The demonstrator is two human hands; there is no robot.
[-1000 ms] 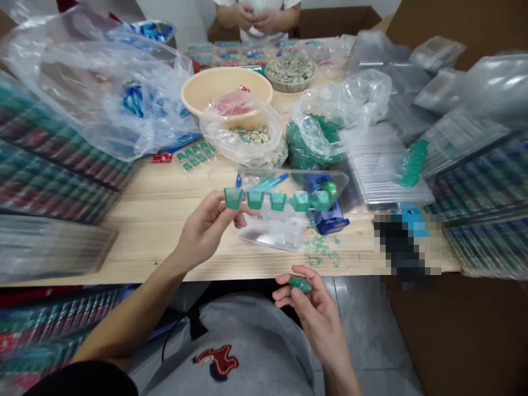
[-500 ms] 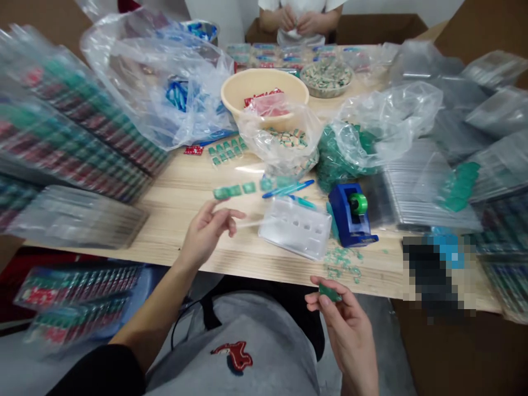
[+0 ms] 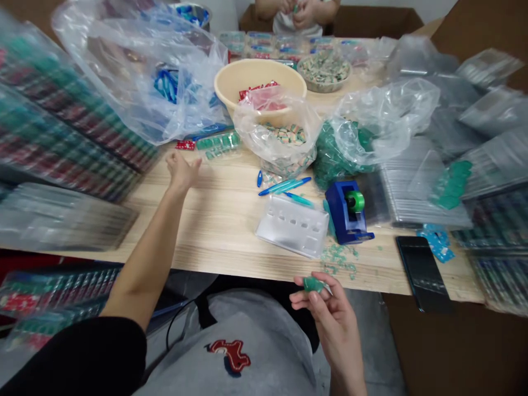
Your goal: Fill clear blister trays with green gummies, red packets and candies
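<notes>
My left hand (image 3: 181, 171) is over the table at the left, its thumb apart from the fingers and nothing visible in it. Just beyond it lie a small red white-dotted piece (image 3: 185, 145) and a clear plastic tray of green pieces (image 3: 218, 142). Low at the table's front edge, my right hand (image 3: 330, 308) pinches a small green piece (image 3: 313, 284) between thumb and fingers; its exact kind is unclear. A white translucent moulded tray (image 3: 292, 226) lies in front of me, with blue pens (image 3: 284, 186) behind it.
A blue tape dispenser (image 3: 348, 212) stands right of the tray, near a phone (image 3: 424, 274). Behind are a cream basin (image 3: 259, 71), a bag of small pieces (image 3: 284, 135) and a bag of green pieces (image 3: 340, 148). Stacked packs (image 3: 74, 121) rise at left. A person's hands (image 3: 304, 12) work opposite.
My left hand has moved left and away from me. The row of green pieces above the moulded tray is gone from there. My right hand still holds the green piece, shifted slightly left.
</notes>
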